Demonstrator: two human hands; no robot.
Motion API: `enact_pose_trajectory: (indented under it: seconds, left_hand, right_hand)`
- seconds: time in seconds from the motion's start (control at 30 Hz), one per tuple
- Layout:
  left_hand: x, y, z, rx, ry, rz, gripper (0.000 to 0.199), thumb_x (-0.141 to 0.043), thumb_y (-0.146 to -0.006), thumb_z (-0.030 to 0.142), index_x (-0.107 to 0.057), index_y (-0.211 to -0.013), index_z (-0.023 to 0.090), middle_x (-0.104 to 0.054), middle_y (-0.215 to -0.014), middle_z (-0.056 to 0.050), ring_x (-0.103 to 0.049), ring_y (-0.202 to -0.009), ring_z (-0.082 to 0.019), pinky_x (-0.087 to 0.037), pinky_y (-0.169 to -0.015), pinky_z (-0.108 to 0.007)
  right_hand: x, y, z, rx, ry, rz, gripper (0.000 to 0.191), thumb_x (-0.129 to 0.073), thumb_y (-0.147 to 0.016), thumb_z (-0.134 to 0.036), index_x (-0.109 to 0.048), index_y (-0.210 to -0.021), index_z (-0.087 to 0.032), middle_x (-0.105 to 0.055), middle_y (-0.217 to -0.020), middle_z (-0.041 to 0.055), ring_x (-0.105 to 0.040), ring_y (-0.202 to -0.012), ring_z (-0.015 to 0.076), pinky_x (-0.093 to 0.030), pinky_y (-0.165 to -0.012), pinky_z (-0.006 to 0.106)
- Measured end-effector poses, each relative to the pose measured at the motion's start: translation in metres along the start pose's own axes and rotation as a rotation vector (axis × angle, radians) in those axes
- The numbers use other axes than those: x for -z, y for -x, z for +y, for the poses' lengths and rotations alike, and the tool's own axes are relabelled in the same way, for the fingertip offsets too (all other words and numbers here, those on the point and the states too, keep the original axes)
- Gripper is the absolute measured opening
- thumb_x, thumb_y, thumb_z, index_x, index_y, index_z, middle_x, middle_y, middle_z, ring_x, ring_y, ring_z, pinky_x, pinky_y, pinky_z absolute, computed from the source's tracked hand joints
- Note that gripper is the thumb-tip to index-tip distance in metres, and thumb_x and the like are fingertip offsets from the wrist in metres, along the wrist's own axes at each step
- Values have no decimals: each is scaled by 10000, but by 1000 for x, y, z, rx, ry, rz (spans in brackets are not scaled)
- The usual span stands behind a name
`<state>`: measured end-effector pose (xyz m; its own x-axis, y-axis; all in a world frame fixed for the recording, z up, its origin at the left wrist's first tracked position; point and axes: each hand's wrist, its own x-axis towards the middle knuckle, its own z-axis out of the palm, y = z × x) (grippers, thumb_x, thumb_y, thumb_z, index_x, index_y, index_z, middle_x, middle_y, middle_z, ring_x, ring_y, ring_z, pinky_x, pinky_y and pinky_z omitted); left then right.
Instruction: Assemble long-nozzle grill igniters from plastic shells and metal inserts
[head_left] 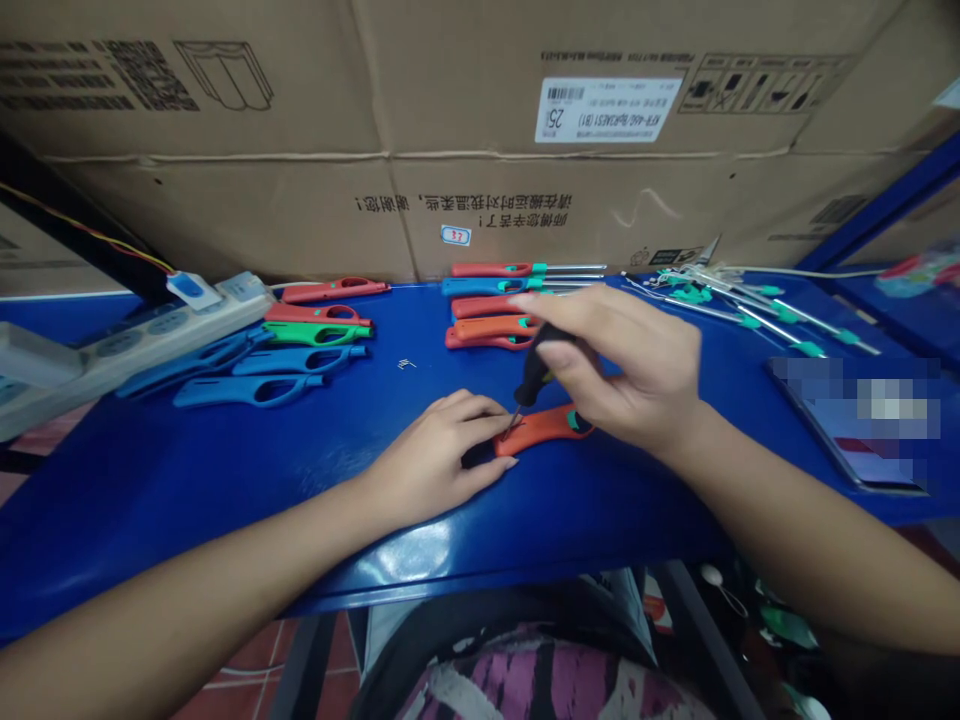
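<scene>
An orange lighter body [541, 427] with a green trigger lies on the blue table. My left hand [442, 450] pinches its left end between thumb and fingers. Above it, my right hand [630, 360] grips a black-handled screwdriver [534, 372], whose thin shaft slants down to the left end of the lighter body. The tip is too small to make out exactly. My right hand hides part of the lighter's right end. Several small screws [406, 364] lie on the table behind my left hand.
Lighter shells in red, green and blue [262, 390] lie at left beside a power strip [150, 335]. Lighters with metal rods [491, 270] are stacked at the back. Loose rod parts [780, 312] and a phone [855, 430] are at right. Cardboard [285, 210] stands behind.
</scene>
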<state>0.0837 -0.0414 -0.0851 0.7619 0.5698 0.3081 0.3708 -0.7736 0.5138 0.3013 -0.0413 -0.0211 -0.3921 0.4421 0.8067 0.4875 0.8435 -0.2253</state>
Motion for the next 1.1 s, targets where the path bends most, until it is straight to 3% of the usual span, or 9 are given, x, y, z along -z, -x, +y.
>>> enact_pose_trajectory:
  seconds: [0.13, 0.27, 0.37, 0.43, 0.57, 0.7, 0.9, 1.0, 1.1]
  left_hand:
    - [-1, 0, 0, 1, 4, 6, 285, -664, -940, 290, -685, -1196, 165, -684, -1137, -87, -613, -1043, -231, -517, -949, -411]
    - [-1, 2, 0, -11, 1, 22, 299, -662, -943, 297, -683, -1207, 159, -685, -1167, -100, -618, -1084, -246, -510, -983, -426]
    - [-1, 1, 2, 4, 3, 29, 298, -669, -938, 286, -689, -1201, 148, -690, -1108, -100, -627, -1030, -238, -532, -932, -406]
    - [-1, 0, 2, 15, 7, 30, 284, -671, -935, 281, -695, -1186, 150, -692, -1081, -96, -630, -996, -234, -540, -908, -402]
    - [-1, 0, 3, 29, 22, 31, 262, -676, -930, 278, -700, -1165, 164, -689, -1090, -91, -633, -1025, -241, -539, -926, -408]
    - [-1, 0, 3, 35, 20, 26, 287, -679, -930, 269, -685, -1202, 178, -677, -1051, -77, -628, -999, -225, -546, -902, -389]
    - [-1, 0, 4, 34, 47, 32, 256, -685, -929, 261, -695, -1164, 160, -686, -1073, -87, -633, -1021, -230, -540, -919, -397]
    - [-1, 0, 4, 32, 35, 38, 297, -690, -927, 259, -683, -1203, 149, -683, -1050, -84, -625, -986, -222, -538, -910, -398]
    - [-1, -1, 4, 23, 24, 34, 273, -697, -922, 253, -693, -1175, 149, -682, -1051, -81, -617, -983, -223, -533, -915, -405]
  right_hand:
    - [-3, 3, 5, -142, -204, -174, 385, -446, -1047, -258, -520, -1424, -227, -672, -1240, 62, -704, -914, 147, -613, -783, 288]
    - [-4, 3, 5, 3, -147, -75, 375, -696, -922, -328, -628, -1274, -215, -715, -1154, 59, -681, -1059, 207, -598, -891, 328]
    - [-2, 1, 0, 17, -140, -120, 352, -490, -1031, -254, -568, -1370, -202, -704, -1219, 74, -657, -1142, 204, -566, -979, 382]
    - [0, 0, -5, -26, -162, -147, 352, -418, -1052, -225, -573, -1367, -202, -722, -1146, 60, -688, -1054, 177, -586, -930, 367]
    - [2, -2, -10, 15, -8, -42, 246, -618, -971, -322, -689, -1181, -215, -728, -1024, 63, -702, -933, 191, -611, -829, 342]
    - [3, -4, -9, -41, -101, -158, 339, -443, -1028, -194, -595, -1330, -192, -688, -1227, 87, -663, -1101, 191, -585, -937, 370]
    - [7, -3, -3, 43, -32, -149, 323, -570, -998, -316, -619, -1303, -223, -707, -1143, 67, -666, -1055, 195, -579, -938, 366]
    - [8, -3, -2, 10, -144, -216, 369, -393, -1052, -207, -548, -1386, -173, -694, -1192, 81, -649, -1114, 171, -560, -969, 351]
    - [8, -3, -3, 34, -151, -189, 304, -479, -1026, -201, -613, -1298, -190, -721, -1085, 51, -677, -1002, 148, -565, -921, 293]
